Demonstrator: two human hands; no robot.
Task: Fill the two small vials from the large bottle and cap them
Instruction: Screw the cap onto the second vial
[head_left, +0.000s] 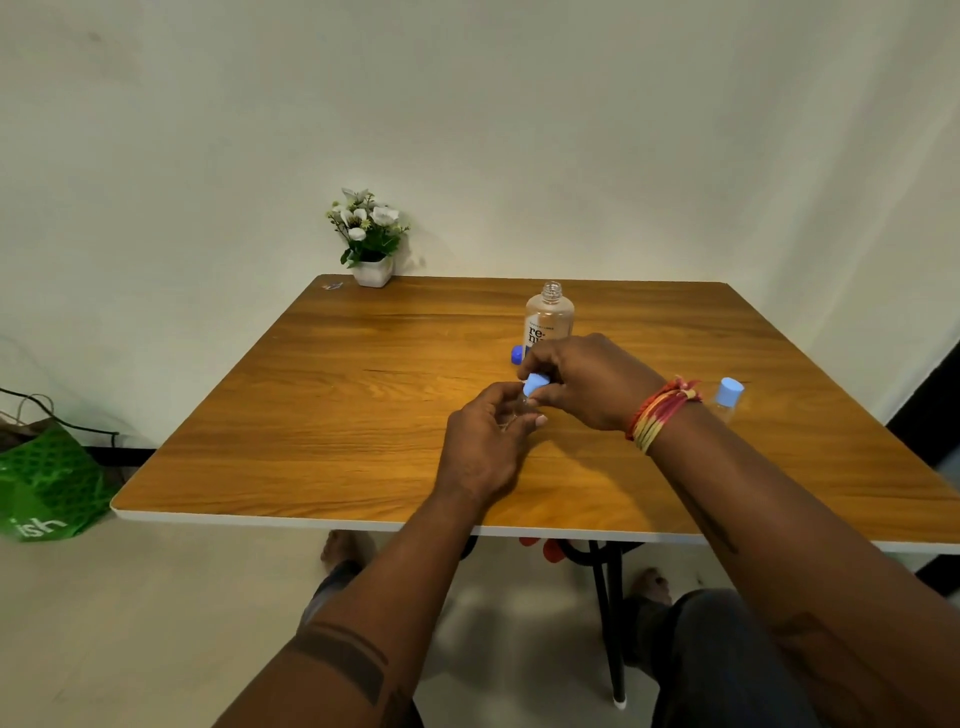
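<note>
Left hand wrapped around clear vial above table mid. Right hand pinches light-blue cap on vial top. Open bottle just behind, dark-blue cap beside. Capped vial far right.

Mid-table, the left hand wraps a small clear vial, the right hand on its light-blue cap. Behind them stands the large uncapped clear bottle; a second capped vial sits right.
</note>
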